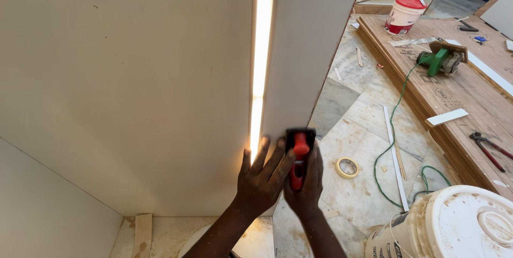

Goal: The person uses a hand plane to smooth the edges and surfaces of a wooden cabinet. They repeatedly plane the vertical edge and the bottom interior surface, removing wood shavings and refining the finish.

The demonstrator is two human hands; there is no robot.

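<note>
While the left hand (263,175) is being spread flat, fingers splayed, against the lower end of the white panel (307,49), a red trimmer (298,162) is being gripped in the right hand (305,183), which is closed around its handle. The tool's black head is being pressed to the panel's front edge, just beside the lit strip (262,60) glowing in the gap between the panel and the wide board (128,87) on the left. Judged from where the tool is sitting, only the bottom of the edge is being worked; the long stretch above it is being left for later, though whether that part is already trimmed cannot be told from here.

Near the hands, a white bucket (459,226) is standing at the right, and a tape roll (347,167) is lying on the floor (352,114). A green cord (393,130) is being trailed across the tiles beside a thin white strip (395,151). Farther off, pliers (489,148) and a green power tool (441,60) are resting on the plywood worktop (454,92), and a red-lidded tub (403,15) is standing beyond it.
</note>
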